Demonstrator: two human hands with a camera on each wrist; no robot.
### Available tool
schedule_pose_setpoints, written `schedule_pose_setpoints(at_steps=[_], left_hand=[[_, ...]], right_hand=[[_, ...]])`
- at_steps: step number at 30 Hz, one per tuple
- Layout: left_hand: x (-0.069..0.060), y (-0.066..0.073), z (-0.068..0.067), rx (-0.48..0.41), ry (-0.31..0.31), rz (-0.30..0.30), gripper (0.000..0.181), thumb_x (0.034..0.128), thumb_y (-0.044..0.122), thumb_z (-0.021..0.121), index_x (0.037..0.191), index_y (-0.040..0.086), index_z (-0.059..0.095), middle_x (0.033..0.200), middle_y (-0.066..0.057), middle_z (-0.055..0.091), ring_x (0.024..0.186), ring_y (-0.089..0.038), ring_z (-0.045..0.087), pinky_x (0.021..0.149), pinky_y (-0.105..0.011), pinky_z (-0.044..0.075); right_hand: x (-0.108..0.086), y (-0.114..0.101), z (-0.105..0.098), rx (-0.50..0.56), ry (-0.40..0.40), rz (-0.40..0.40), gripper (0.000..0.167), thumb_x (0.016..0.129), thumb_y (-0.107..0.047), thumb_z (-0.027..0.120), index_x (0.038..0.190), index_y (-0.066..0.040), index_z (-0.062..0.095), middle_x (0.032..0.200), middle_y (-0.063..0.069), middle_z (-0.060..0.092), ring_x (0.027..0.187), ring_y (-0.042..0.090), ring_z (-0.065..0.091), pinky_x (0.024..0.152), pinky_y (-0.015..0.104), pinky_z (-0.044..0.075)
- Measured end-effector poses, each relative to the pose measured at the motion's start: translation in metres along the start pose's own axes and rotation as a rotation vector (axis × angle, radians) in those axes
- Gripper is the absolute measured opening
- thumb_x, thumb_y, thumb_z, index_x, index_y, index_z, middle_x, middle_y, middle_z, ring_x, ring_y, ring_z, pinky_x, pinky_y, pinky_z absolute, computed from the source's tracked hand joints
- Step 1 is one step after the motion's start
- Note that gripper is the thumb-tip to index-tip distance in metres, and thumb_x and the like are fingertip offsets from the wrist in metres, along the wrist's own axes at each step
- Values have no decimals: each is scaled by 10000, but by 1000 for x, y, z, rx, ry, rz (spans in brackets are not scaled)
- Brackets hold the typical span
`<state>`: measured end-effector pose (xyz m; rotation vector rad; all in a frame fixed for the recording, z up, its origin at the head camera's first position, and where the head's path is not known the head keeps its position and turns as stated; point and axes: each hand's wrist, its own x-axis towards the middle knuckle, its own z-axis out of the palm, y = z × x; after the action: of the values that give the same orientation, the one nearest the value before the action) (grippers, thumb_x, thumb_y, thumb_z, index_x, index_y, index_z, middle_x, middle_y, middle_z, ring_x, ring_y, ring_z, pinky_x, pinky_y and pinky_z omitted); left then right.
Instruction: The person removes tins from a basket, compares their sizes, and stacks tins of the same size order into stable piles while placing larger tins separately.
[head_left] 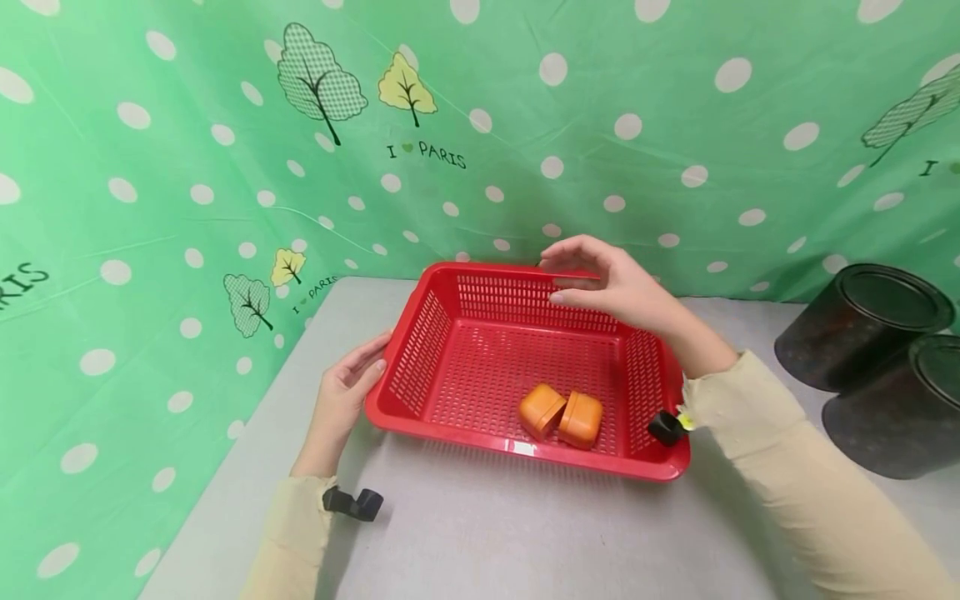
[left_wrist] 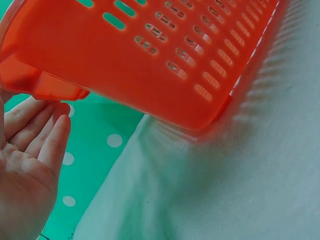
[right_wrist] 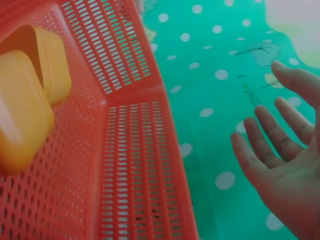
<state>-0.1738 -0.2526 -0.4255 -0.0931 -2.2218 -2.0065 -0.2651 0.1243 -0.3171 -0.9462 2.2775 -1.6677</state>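
Note:
A red plastic basket (head_left: 480, 367) with slotted walls is on the table. Two small orange rounded plastic containers (head_left: 542, 410) lie tipped against each other near its front right; in the right wrist view one container (right_wrist: 54, 65) shows a hollow inside. At the basket's left end, my left hand (head_left: 347, 396) holds the rim, thumb at the top and fingers (left_wrist: 54, 142) reaching under the lip. My right hand (head_left: 618, 287) hovers over the back rim, fingers spread and loosely bent. Nothing is in it, and the right wrist view shows its bare palm (right_wrist: 295, 185).
Two dark cylindrical canisters (head_left: 862, 333) stand at the right of the grey-white table (head_left: 480, 533). A green dotted cloth (head_left: 510, 100) hangs behind and along the left side. Each wrist carries a black camera mount (head_left: 356, 504).

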Motion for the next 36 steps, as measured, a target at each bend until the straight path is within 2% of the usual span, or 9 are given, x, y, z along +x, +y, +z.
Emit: schedule_pose_setpoints(at_steps=[4, 12, 16, 19, 22, 26, 32, 36], left_hand=[[-1, 0, 1, 2, -10, -15, 475, 1006, 133, 586, 1438, -31, 477, 1467, -54, 566, 1185, 40, 612, 990, -165, 518], [-3, 1, 3, 2, -16, -6, 481, 1005, 139, 588, 1440, -33, 473, 1460, -23, 576, 1192, 35, 611, 990, -172, 521], [-3, 2, 2, 11, 1, -10, 480, 1003, 144, 594, 1438, -26, 481, 1454, -21, 581, 1194, 36, 608, 985, -169, 524], [-3, 1, 1, 15, 3, -22, 483, 1004, 156, 595, 1442, -13, 483, 1463, -35, 573, 1196, 35, 608, 978, -172, 528], [-2, 1, 0, 23, 4, -29, 484, 1004, 164, 596, 1444, -3, 486, 1464, -36, 572, 1197, 38, 607, 973, -170, 530], [-1, 1, 0, 20, 8, -27, 479, 1005, 155, 593, 1440, -15, 486, 1463, -31, 573, 1191, 37, 611, 976, -169, 528], [0, 2, 0, 30, 12, -40, 482, 1005, 174, 595, 1439, -8, 490, 1478, -47, 557, 1187, 41, 611, 974, -165, 527], [0, 2, 0, 43, 11, -51, 483, 1007, 183, 593, 1443, 3, 489, 1493, -82, 537, 1193, 44, 603, 975, -161, 526]], right_hand=[[12, 10, 12, 34, -44, -12, 480, 904, -41, 703, 1344, -19, 513, 1356, 196, 559, 1291, 314, 525, 1109, 433, 488], [19, 28, 30, 75, -201, 8, 467, 899, -25, 701, 1331, -1, 524, 1371, 216, 537, 1312, 340, 520, 1060, 391, 534], [21, 32, 34, 38, -328, 38, 456, 894, -58, 713, 1321, -30, 551, 1334, 133, 593, 1289, 295, 551, 1098, 455, 499], [20, 35, 36, 2, -447, 73, 454, 897, -99, 718, 1321, -51, 564, 1332, 106, 608, 1284, 324, 557, 1107, 474, 484], [20, 37, 39, 24, -565, 128, 475, 900, -104, 717, 1338, -25, 552, 1362, 184, 582, 1300, 401, 537, 1091, 419, 507], [20, 41, 41, 53, -691, 191, 520, 895, -89, 715, 1365, 13, 519, 1383, 264, 539, 1315, 429, 517, 1057, 337, 535], [21, 47, 44, -16, -843, 243, 547, 889, -130, 722, 1380, -6, 514, 1366, 213, 561, 1286, 352, 539, 1074, 354, 517], [20, 50, 46, -87, -912, 287, 532, 874, -175, 736, 1360, -60, 551, 1310, 142, 594, 1204, 231, 569, 1015, 303, 530]])
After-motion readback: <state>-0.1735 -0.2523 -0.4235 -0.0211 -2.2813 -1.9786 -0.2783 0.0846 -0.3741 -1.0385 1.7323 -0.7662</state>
